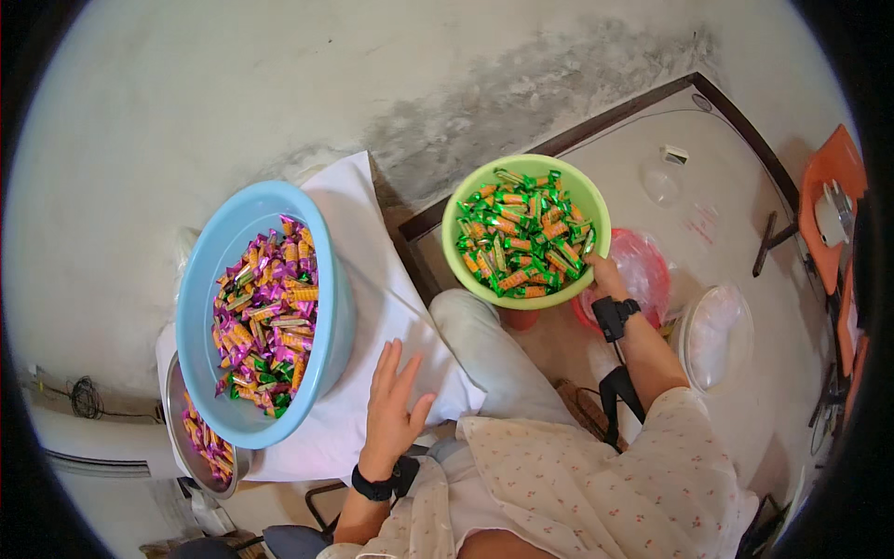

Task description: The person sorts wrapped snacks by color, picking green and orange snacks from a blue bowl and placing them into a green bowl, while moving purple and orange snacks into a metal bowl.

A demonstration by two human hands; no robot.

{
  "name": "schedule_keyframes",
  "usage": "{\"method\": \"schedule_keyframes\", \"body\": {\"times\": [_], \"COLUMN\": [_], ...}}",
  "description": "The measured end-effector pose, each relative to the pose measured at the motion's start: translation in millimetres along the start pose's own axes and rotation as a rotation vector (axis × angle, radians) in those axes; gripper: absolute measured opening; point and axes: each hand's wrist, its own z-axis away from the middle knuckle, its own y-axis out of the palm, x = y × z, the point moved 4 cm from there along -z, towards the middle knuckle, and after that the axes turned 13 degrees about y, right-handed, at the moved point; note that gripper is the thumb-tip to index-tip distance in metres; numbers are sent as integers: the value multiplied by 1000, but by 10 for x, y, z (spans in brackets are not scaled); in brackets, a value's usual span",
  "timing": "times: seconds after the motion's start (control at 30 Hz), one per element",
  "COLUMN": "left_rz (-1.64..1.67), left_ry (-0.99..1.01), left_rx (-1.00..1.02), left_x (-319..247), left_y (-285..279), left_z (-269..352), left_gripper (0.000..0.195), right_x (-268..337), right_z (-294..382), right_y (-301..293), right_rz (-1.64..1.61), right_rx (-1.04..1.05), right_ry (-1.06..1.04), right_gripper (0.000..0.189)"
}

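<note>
My right hand [606,276] grips the rim of a light green plastic basin [452,258], its thumb over the edge. Inside lie many small candies in green and orange wrappers [520,234]. Above the white-covered table, my left hand [396,402] is raised with its fingers apart and nothing in it. To its left stands a large blue plastic basin [339,342], holding candies in purple and orange wrappers [269,314]. A few green-wrapped candies [276,377] show among them near the basin's lower part.
A steel bowl [241,468] with more purple-wrapped candies sits partly under the blue basin on the white cloth [391,307]. On the floor are a red basin [653,279] with clear plastic and a clear tub [716,342]. An orange chair [824,209] stands far right.
</note>
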Motion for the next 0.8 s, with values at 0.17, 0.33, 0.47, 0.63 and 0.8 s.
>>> {"method": "schedule_keyframes", "body": {"times": [0.17,0.33,0.47,0.63,0.8], "left_rz": [27,39,0,-34,5], "left_ry": [-93,-164,-73,-98,-249], "left_rx": [-128,-277,-264,-381,-573], "left_x": [50,91,-9,-98,72], "left_y": [-118,-157,-311,-776,-1604], "left_z": [346,581,517,738,1162], "left_gripper": [42,36,30,26,20], "right_x": [-234,-316,-138,522,657], "right_z": [-385,-781,-556,-183,1328], "right_y": [-161,-326,-139,203,1874], "right_rz": [-20,653,421,1040,841], "right_rx": [-14,-229,51,-339,452], "right_ry": [2,47,-232,-516,-519], "right_gripper": [34,46,42,47,50]}}
